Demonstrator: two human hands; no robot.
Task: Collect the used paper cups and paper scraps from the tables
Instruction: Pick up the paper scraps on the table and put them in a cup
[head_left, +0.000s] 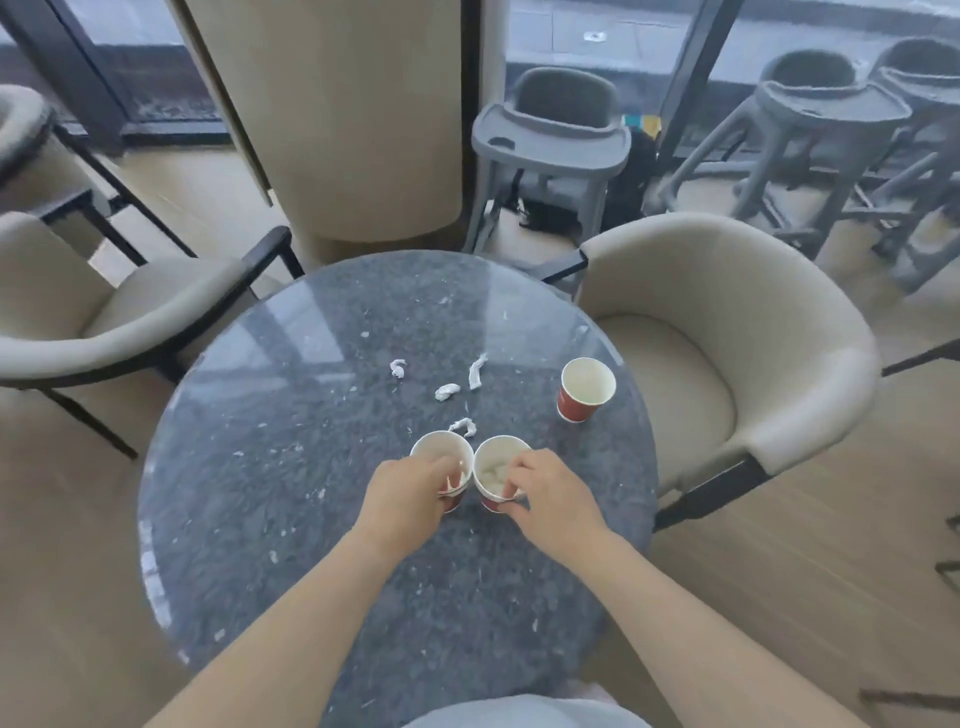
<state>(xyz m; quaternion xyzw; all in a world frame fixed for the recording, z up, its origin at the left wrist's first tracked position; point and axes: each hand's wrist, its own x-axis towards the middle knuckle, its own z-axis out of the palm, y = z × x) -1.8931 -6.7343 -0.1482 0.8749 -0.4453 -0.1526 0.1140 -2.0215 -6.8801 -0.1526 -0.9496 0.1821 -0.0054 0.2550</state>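
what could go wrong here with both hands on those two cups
The two held cups, the left cup and the right cup, touch at the rims, so lifting either hand carelessly might tip one and spill the scraps inside. The far cup stands near the table edge and could get knocked off. Loose scraps might be missed.

Café or restaurant: round stone table (291, 467), armchairs (727, 322), high chairs (550, 140) (grey).

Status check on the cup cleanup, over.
Left hand on left cup, right hand on right cup. Third cup and four scraps still out. Nothing in the way.
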